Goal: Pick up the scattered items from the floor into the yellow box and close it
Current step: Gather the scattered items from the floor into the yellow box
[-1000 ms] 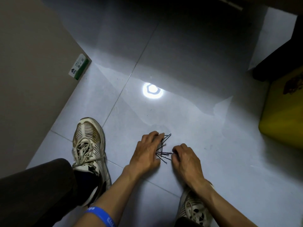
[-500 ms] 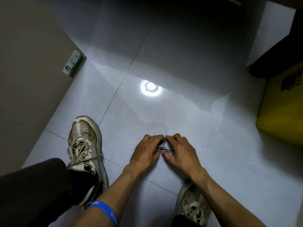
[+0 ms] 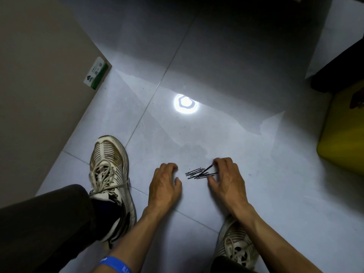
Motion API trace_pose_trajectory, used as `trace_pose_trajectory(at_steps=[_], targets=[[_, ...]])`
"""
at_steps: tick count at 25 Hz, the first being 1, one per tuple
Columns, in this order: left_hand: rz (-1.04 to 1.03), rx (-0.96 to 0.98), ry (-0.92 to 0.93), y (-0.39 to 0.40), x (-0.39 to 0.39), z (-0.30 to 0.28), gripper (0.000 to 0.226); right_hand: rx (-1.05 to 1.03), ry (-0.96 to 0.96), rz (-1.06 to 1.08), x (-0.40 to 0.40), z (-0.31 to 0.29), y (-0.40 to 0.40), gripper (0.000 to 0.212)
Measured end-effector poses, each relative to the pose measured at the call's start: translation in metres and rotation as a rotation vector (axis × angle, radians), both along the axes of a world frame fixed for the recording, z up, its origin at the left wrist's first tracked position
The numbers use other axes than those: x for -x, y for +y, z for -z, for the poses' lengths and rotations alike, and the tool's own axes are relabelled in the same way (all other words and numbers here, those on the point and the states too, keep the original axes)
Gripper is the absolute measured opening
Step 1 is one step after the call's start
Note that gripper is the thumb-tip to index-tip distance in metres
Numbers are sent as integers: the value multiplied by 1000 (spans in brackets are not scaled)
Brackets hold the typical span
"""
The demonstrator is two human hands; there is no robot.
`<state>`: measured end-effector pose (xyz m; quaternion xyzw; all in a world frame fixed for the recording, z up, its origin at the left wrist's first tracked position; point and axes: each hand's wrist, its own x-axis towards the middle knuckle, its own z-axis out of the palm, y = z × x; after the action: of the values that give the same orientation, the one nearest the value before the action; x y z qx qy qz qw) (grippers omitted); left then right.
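Currently I take the small heap of thin black pins (image 3: pixel 201 173) on the pale tiled floor (image 3: pixel 266 194) as my reference landmark. The pins lie loosely crossed in one cluster, flat on the tile.

1. Right hand (image 3: pixel 228 182): it sits just right of the pins, palm down. Its curled fingers (image 3: pixel 221 161) reach over the far right end of the heap and the thumb comes in from the near side; the fingertips appear to touch the pin ends, though at this resolution I cannot confirm a firm pinch.

2. Left hand (image 3: pixel 164 184): it rests just left of the pins, apart from them, with fingers bent down onto the tile and nothing held.

3. Yellow box (image 3: pixel 342 138): it stands well to the right of the pins, partly cut off by the frame edge. I cannot tell whether its lid is up or down.

4. Other items: a worn white sneaker (image 3: pixel 109 174) stands left of the pins beyond the left hand; a second sneaker (image 3: pixel 236 247) lies nearer than the pins, under the right forearm. A blue wristband (image 3: pixel 116 263) circles the left wrist. A bright lamp reflection (image 3: pixel 185 104) lies beyond the pins.
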<state>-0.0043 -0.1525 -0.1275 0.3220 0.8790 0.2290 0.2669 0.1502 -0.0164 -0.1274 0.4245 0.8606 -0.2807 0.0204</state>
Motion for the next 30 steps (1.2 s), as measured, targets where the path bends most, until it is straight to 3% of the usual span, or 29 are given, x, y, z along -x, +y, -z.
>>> trace_pose_trajectory(at_steps=[5, 9, 13, 15, 18, 25, 27, 30], targets=[[67, -55, -117, 17, -19, -3, 42, 63, -13, -92, 1, -3, 1, 16], [87, -104, -269, 37, -25, -9, 48, 98, 38, -206, 8, -6, 3, 16], [62, -85, -204, 28, -16, -7, 44, -28, -74, -367, 4, -7, 15, 51], [18, -78, -226, 27, -17, -8, 42, -84, -123, -444, 10, -7, 18, 46], [-67, -89, -267, 27, -19, -11, 37, -278, -117, -580, 21, -9, 14, 9], [-173, -68, -241, 21, -6, -15, 30, -600, -287, -905, 29, -4, -1, 33], [-168, -75, -242, 21, -5, -16, 30, -561, -403, -891, 32, -4, -7, 29], [-154, -71, -238, 21, -3, -14, 29, -318, -456, -727, 42, -10, -3, 5]])
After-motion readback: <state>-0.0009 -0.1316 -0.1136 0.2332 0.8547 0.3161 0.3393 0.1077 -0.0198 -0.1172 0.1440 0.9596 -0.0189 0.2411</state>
